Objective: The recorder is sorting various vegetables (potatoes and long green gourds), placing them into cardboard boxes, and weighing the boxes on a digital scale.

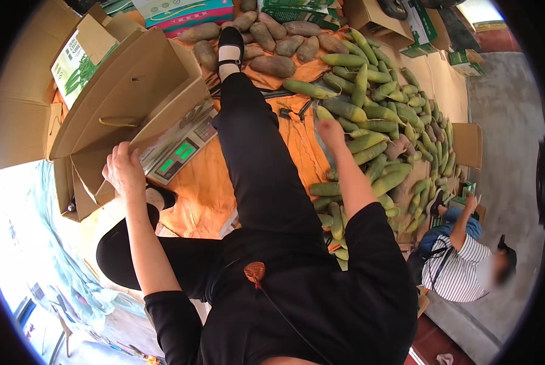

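Observation:
My left hand (124,168) has its fingers curled over the near edge of a large open cardboard box (163,79). The box leans over a digital scale (182,151) with green lit displays. My right hand (332,134) is drawn into a blurred fist at the left side of a big heap of green radishes (379,125). One radish tip (324,113) shows just beyond that fist; whether it is in my grip, I cannot make out. My stretched leg lies between the scale and the heap.
Reddish-brown tubers (272,66) lie at the far side beyond my foot, on an orange sheet (193,207). Cartons (187,15) stand behind them, others at far right. A person in a striped shirt (455,267) is at the right on the grey floor (506,121).

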{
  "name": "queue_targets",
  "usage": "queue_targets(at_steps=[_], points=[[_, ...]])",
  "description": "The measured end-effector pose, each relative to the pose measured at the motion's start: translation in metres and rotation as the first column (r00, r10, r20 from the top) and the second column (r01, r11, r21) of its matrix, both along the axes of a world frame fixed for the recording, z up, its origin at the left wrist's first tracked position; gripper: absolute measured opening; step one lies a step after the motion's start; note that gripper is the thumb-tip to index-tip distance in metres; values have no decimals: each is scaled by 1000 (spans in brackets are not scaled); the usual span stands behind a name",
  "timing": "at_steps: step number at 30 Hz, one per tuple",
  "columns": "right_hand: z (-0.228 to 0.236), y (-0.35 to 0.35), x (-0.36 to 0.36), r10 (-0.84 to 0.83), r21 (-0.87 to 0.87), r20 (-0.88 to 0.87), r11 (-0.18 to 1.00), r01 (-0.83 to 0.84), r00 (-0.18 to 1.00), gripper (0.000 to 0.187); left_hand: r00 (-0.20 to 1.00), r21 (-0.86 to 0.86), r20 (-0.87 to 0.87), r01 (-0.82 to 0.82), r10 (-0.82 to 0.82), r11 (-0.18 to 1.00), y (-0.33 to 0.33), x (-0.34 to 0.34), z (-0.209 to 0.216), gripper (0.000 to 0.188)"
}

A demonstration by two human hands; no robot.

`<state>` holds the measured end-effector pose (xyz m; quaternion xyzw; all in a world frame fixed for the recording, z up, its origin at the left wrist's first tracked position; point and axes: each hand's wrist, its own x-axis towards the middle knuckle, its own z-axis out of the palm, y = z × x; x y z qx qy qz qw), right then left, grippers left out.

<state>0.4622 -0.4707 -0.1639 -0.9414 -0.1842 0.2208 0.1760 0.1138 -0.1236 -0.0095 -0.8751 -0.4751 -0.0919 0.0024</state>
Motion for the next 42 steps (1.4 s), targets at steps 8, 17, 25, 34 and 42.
queue_targets(at_steps=[8,17,25,34,42], points=[[-34,-194,-91,121,-624,-145,759,-186,982,23,999,27,-33,28,-27,999,-1,2,-4,21],[0,-233,-100,-521,-446,-104,786,428,848,47,998,17,-11,65,-64,998,1,5,-15,22],[-25,-288,-58,-891,11,208,414,910,403,57,1000,-26,-25,-3,2,1000,0,7,-8,22],[-38,-311,-26,-944,71,-312,91,993,109,43,999,-24,37,10,-9,1000,-1,9,-8,21],[-1,-228,-43,-560,214,-800,69,974,215,32,997,-17,72,-8,10,1000,-6,6,0,16]])
